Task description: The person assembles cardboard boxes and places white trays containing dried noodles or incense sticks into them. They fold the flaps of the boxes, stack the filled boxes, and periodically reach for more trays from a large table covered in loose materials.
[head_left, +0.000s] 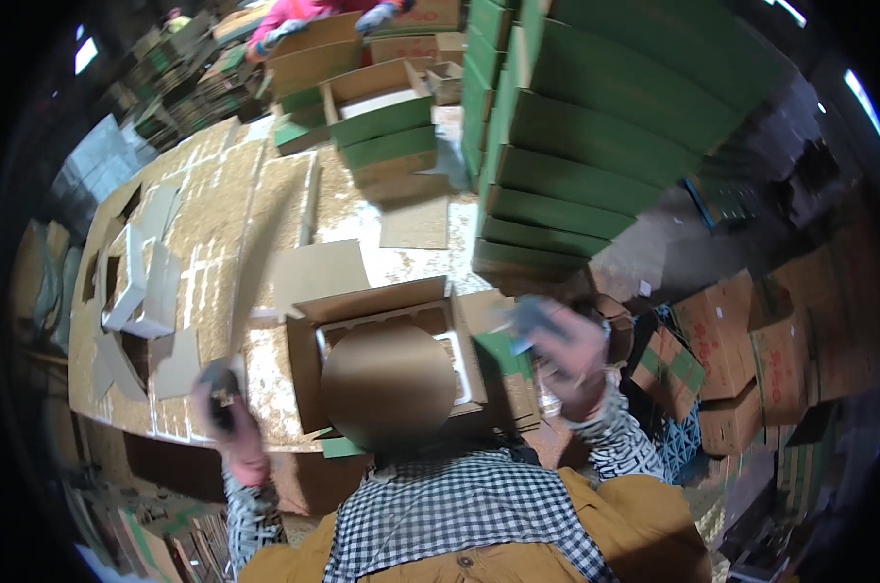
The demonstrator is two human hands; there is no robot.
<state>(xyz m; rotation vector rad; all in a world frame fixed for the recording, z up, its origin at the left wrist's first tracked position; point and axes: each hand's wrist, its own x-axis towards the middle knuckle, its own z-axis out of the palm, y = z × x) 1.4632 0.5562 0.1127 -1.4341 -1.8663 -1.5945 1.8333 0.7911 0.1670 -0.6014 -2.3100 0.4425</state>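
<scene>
An open cardboard carton (306, 374) with raised flaps stands at the table's front edge, close to my body. White edging (450, 345) shows inside it, but a blurred brown oval hides its middle. Left of the carton, my left hand (228, 413), in a dark glove with bare fingers, closes on the lower end of a thin cardboard sheet (263, 257). The sheet is tilted upright, nearly edge-on and smeared by motion. My right hand (561, 345), gloved the same way, is raised by the carton's right flap (493, 325); motion smears its fingers.
Tall stacked green cartons (576, 146) rise at the right back. An open green-and-brown carton (382, 131) stands farther along the worn table (207, 233). At left lie white frame-like pieces (134, 282) among cardboard. Another person's gloved hands (377, 17) hold a carton beyond. Brown cartons (722, 340) pile at right.
</scene>
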